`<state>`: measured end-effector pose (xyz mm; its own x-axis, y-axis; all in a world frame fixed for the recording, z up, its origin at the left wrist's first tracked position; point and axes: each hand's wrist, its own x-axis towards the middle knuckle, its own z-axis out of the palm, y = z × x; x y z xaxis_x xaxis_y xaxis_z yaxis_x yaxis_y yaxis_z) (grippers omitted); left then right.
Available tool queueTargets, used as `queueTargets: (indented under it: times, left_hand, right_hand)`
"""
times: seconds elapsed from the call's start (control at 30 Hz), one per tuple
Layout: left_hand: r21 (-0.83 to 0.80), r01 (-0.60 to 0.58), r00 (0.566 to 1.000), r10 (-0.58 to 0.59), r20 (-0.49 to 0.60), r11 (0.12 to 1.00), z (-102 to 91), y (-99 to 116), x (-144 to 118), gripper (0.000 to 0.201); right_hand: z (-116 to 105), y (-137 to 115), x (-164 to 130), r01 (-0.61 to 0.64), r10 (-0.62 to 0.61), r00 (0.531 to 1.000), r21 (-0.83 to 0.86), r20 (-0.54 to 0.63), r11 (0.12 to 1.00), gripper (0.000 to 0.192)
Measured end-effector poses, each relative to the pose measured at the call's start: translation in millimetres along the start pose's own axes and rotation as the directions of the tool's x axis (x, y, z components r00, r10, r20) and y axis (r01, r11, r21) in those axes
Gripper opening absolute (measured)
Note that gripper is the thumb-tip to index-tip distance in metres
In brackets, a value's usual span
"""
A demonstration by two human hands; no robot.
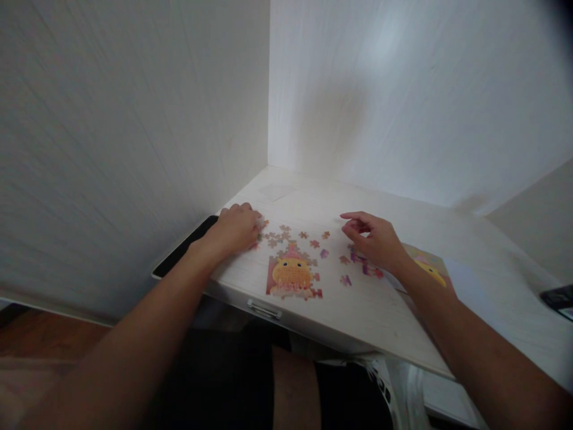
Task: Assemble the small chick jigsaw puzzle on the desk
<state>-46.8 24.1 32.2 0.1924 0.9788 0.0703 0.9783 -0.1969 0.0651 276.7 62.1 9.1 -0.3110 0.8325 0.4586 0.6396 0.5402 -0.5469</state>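
Small, light, stiff cardboard puzzle pieces [286,234] on white counter [358,310]; pinched by edges; left hand [237,230] flat, right hand [376,239] seemingly empty, half-curled.

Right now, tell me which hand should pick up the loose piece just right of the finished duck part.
Right. The right hand hovers close above that loose piece. The left hand rests flat on pieces beyond the duck part.

We sit in a home, it seems: a pale wooden surface [358,298] in a white-walled corner, a jigsaw puzzle [293,276] spread out, wood floor [49,337] below.
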Motion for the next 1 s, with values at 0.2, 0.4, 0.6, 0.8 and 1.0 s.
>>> queueTargets:
  times: [0.2,0.4,0.6,0.8,1.0]
  left_hand:
    - [-0.101,0.079,0.997,-0.079,0.001,0.992,5.3,14.1,20.3,0.026]
    - [-0.226,0.047,0.998,-0.040,0.038,0.973,2.4,13.9,22.7,0.033]
    - [-0.300,-0.040,0.999,0.038,-0.014,0.953,2.3,14.7,15.0,0.034]
    - [-0.697,-0.094,0.980,0.190,0.062,0.711,-14.4,26.2,-9.9,0.017]
    - [-0.842,-0.008,0.872,0.417,0.258,0.539,-26.8,46.0,-35.7,0.013]
  right_hand:
    - [3.7,4.6,-1.1,-0.020,0.019,0.999,0.027,0.039,0.999,0.032]
    - [4.4,5.3,-2.3,-0.019,0.017,0.998,0.046,0.062,0.999,0.033]
    - [2.8,-3.4,-4.5,-0.023,0.018,0.996,0.055,0.085,0.998,0.032]
    - [1.1,-43.5,-15.6,0.197,-0.259,0.887,0.195,0.381,0.961,0.027]
    - [5.7,-72.9,-28.5,0.256,-0.289,0.751,0.141,0.594,0.956,0.039]
